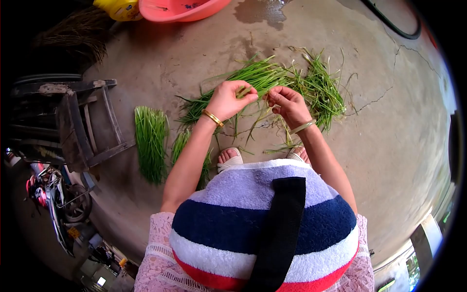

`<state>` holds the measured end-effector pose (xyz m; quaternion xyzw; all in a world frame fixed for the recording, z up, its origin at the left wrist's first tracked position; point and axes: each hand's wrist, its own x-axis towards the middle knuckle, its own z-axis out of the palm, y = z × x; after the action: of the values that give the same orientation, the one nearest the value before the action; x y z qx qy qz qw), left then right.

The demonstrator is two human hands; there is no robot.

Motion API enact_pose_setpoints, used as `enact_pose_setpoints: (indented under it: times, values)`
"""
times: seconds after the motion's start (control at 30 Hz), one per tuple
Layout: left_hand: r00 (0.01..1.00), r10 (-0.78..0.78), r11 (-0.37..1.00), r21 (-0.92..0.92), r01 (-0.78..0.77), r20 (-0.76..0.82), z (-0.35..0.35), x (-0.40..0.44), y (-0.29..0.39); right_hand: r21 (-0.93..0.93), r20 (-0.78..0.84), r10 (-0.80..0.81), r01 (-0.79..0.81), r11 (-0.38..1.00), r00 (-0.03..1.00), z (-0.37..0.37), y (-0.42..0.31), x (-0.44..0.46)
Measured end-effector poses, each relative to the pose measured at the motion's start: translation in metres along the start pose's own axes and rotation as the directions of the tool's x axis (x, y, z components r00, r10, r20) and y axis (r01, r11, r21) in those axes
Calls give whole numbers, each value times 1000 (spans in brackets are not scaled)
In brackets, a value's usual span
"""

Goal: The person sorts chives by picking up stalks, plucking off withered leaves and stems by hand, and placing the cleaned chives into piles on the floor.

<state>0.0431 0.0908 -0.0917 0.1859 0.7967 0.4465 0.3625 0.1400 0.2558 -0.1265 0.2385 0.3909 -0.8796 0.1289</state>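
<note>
From afar, I'm gripping green stalks (pixel 243 91) in my left hand (pixel 228 100), my right hand (pixel 290 104) pinching closed, contents unclear, by the green pile (pixel 272 77) at one o'clock; hard tugging could be snapping stalks.

The person wears openwork pink lace clothing (pixel 159 232), striped towelling (pixel 219 221) under a black strap (pixel 281 231), a gold bracelet (pixel 212 118), a pale bangle (pixel 302 127) and light strappy sandals (pixel 235 160).

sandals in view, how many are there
2: the left sandal, pictured below the left hand, and the right sandal, below the right hand; both partly hidden by striped cloth.
</note>
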Motion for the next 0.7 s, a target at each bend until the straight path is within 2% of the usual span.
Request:
enact_pose_setpoints:
  times: [0.03,0.1,0.13,0.17,0.23,0.27,0.3,0.37,0.43,0.5,0.57,0.6,0.63,0.7]
  values:
    - [1000,-1,1000,-3,1,-1,-2,2,-2,-20,-7,5,-5,1000,1000,-1,-3,0]
    - [998,-8,986,-168,-2,-61,-12,3,-4,-27,-41,4,-5,1000,999,-5,-11,1]
    - [996,-20,981,-192,2,-90,-21,3,1,-18,-80,-10,9,1000,997,-10,-12,2]
    - [982,58,985,-148,-86,-180,-30,6,-7,11,-133,-23,25,1000,991,-13,-14,2]
    - [965,-65,979,-202,13,-255,-51,6,-3,11,-180,-48,51,999,983,-23,-16,3]
    - [948,-139,953,-299,50,-287,-58,5,2,-4,-185,-57,57,998,981,-30,-16,3]
    - [948,-108,959,-283,19,-300,-69,6,0,2,-213,-62,64,998,975,-35,-15,2]
    - [928,-196,919,-390,62,-316,-83,6,-2,-11,-247,-59,58,998,967,-43,-14,1]
    - [920,-210,915,-399,65,-330,-94,3,2,-37,-321,-65,56,998,945,-43,-13,-1]
    - [916,-216,910,-410,63,-338,-99,1,2,-67,-247,-100,86,994,964,-53,-5,0]
    - [927,-190,897,-441,30,-324,-100,-1,3,-162,-294,-86,38,986,952,-54,-2,0]
    - [929,-193,897,-441,37,-315,-97,-1,2,-245,-304,-130,54,968,944,-45,-4,-1]
    - [930,-186,897,-442,28,-318,-93,-2,1,-323,-274,-156,62,944,949,-39,-5,0]
    - [958,-166,925,-373,68,-235,-81,-2,2,-328,-193,-184,113,938,964,-27,-6,5]
